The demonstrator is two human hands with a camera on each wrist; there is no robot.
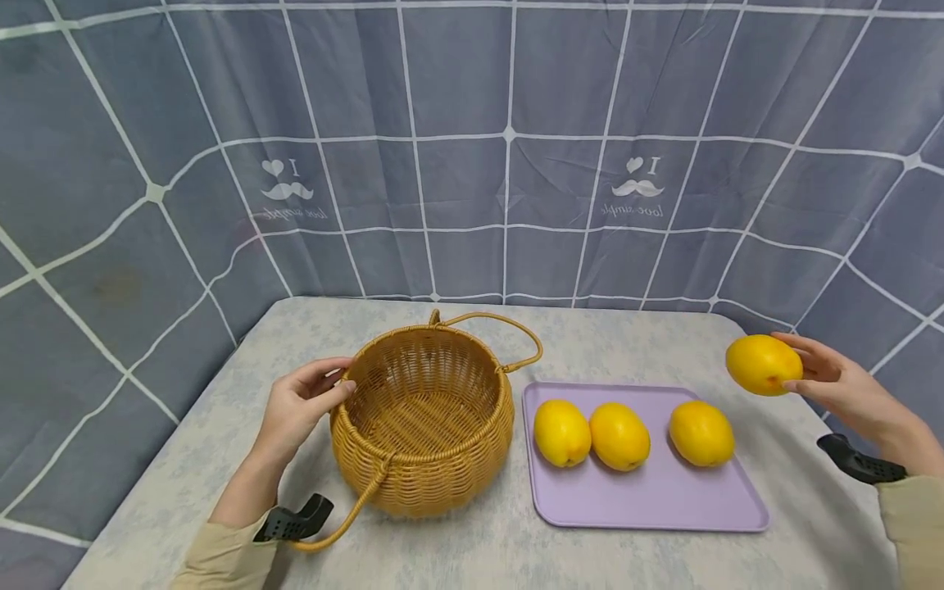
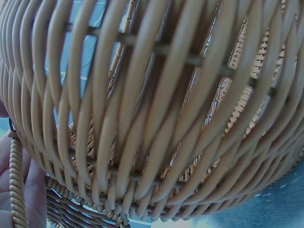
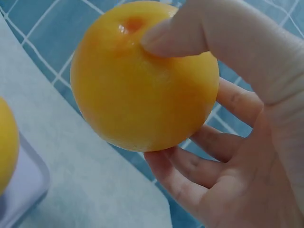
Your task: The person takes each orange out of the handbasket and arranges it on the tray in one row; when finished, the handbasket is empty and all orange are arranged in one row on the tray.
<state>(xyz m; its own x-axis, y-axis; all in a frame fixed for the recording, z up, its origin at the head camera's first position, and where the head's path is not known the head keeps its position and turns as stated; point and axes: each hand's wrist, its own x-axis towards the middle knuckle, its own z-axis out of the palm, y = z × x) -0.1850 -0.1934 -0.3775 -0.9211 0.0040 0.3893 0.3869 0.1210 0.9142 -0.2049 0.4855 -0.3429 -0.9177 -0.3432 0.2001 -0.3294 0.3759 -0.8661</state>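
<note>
My left hand [image 1: 298, 410] grips the left rim of a round wicker basket [image 1: 435, 483], thumb on the inner side. Nothing lies inside the basket, and its two looped handles hang out to the sides. Woven strands of the basket wall [image 2: 156, 95] fill the left wrist view, with part of the hand [image 2: 31, 190] behind a handle. Off to the far right, my right hand [image 1: 848, 389] holds a yellow lemon [image 1: 763, 365] raised above the table. In the right wrist view, the thumb presses near the dimpled end of this lemon [image 3: 142, 99] while the fingers support its other side.
Right of the basket lies a shallow purple tray [image 1: 656, 512]. Three more lemons rest on it: two side by side [image 1: 562, 434] at its left and one [image 1: 701, 433] at its right. A grey checked curtain [image 1: 457, 188] encloses the pale table [image 1: 619, 336] at the back and sides.
</note>
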